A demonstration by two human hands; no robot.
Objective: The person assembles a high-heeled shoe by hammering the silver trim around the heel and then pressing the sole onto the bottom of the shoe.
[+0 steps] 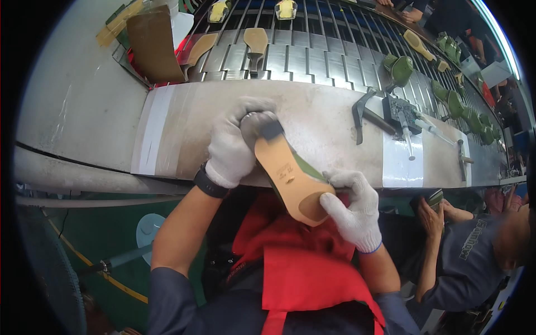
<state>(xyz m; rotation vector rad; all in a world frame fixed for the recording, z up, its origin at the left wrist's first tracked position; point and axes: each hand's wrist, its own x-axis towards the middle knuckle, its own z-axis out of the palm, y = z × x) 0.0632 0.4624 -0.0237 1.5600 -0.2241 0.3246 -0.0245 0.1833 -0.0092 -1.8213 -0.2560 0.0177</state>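
Observation:
A shoe (pixel 283 167) is held sole up above the near edge of the bench, with a tan sole, a green upper along its side and a dark heel. My left hand (pixel 231 146), in a white knit glove, wraps round the heel end at the upper left. At the toe end, my right hand (pixel 355 210), also gloved in white, grips the sole's edge with the thumb on the underside. A brownish oval patch marks the toe area of the sole. The shoe slants from upper left down to lower right. Part of its upper is hidden beneath the sole.
On the bench (pixel 195 128) to the right lie a hammer (pixel 368 114), a dark block (pixel 399 109) with syringe-like tools (pixel 409 139), and a smaller hammer (pixel 462 159). Behind runs a rod conveyor (pixel 307 61) carrying tan pieces and green shoes (pixel 400 70). A co-worker (pixel 469 257) sits at right.

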